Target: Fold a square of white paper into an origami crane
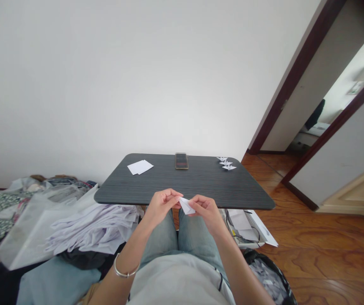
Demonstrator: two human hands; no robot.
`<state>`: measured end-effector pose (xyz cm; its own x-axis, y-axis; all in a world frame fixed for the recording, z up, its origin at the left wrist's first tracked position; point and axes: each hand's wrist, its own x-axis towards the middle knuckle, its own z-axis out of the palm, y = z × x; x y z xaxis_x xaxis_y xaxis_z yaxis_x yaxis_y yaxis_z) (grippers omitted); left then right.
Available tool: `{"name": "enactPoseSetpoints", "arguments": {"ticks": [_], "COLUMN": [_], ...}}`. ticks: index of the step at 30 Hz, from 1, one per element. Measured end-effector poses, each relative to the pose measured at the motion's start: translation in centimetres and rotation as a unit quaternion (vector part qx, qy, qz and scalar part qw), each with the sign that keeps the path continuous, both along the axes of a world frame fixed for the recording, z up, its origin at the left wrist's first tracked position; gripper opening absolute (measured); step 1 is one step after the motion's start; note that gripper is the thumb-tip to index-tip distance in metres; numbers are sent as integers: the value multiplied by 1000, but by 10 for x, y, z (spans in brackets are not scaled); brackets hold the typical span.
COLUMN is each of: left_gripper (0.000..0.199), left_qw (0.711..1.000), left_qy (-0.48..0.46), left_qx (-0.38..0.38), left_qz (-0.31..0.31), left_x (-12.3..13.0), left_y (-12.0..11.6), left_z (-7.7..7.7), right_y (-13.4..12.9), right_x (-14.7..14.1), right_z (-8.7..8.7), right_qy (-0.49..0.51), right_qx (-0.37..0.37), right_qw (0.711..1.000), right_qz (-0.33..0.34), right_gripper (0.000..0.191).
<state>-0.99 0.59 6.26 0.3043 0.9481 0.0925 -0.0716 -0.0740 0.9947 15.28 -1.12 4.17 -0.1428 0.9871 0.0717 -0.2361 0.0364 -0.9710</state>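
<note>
1. We hold a small, white, sharp-cornered piece of folded paper (186, 207) between our two hands, at the near edge of the dark grey, wood-grained table with rounded corners (156, 184); we cannot tell whether the paper touches that edge.
2. Our left hand (164, 206) pinches the paper's upper left corner between thumb and forefinger, the other fingers curled in behind.
3. Our right hand (205, 208) grips the paper's right side, thumb laid on top and bent fingers beneath; where those fingertips press, we cannot tell, since they are mostly hidden.
4. Around our left forearm we wear a thin, silver-coloured metal bangle (126, 275).
5. On the table's far left lie flat, white, rectangular paper sheets (139, 167), overlapping one another.
6. Near the middle of the far edge we see a dark-screened, rectangular phone with a gold-toned rim (181, 161).
7. Toward the far right corner, three small, white, pointed paper figures (229, 167) stand close together in a slanting row.
8. Below the table, our light blue denim trousers (197, 235) show between a heap of crumpled, white cloth (96, 228) on the left and a white, open box holding papers and cables (244, 231) on the right.
</note>
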Motion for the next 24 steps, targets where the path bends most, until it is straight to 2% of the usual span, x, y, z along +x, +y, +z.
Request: {"name": "enactPoseSetpoints", "arguments": {"ticks": [8, 19, 24], "left_gripper": [28, 25, 30], "left_qw": [999, 999, 999], "left_qy": [-43, -19, 11], "left_qx": [-23, -5, 20], "left_qz": [5, 31, 28], "left_x": [1, 3, 6], "left_y": [-4, -5, -4], "left_z": [5, 4, 2], "right_y": [2, -1, -1], "right_x": [1, -1, -3], "right_z": [-2, 2, 2], "right_qy": [0, -15, -14], "right_qx": [4, 9, 6], "right_qw": [1000, 1000, 1000], "right_qz": [-2, -9, -9], "right_gripper": [22, 23, 24]}}
